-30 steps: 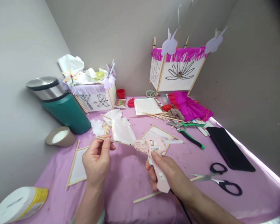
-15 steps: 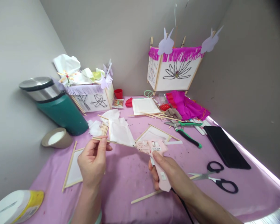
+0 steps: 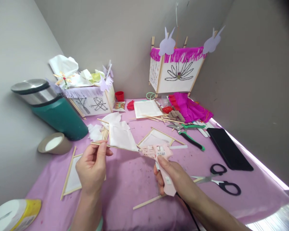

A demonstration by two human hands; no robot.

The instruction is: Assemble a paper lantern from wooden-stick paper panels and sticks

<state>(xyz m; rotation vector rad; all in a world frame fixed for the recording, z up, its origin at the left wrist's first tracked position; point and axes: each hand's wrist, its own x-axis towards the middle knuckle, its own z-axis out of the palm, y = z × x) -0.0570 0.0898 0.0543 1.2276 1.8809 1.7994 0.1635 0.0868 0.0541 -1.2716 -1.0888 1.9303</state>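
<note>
A white paper panel with a thin wooden frame [image 3: 122, 137] is being held above the middle of the pink cloth [image 3: 125, 199]. The left hand [image 3: 92, 166] is pinching the frame's left end. The right hand [image 3: 177, 175] is gripping a pale pink plastic glue gun [image 3: 156, 150], its nozzle pointing left, at the frame's right end. Black-handled metal scissors [image 3: 223, 184] are lying on the near right.

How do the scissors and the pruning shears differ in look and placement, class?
The scissors have looped handles; the pruning shears have long grips without loops.
The scissors' handles are black; the pruning shears' are green and black.
The scissors lie nearer the person than the pruning shears.
Both have their handles spread.
</note>
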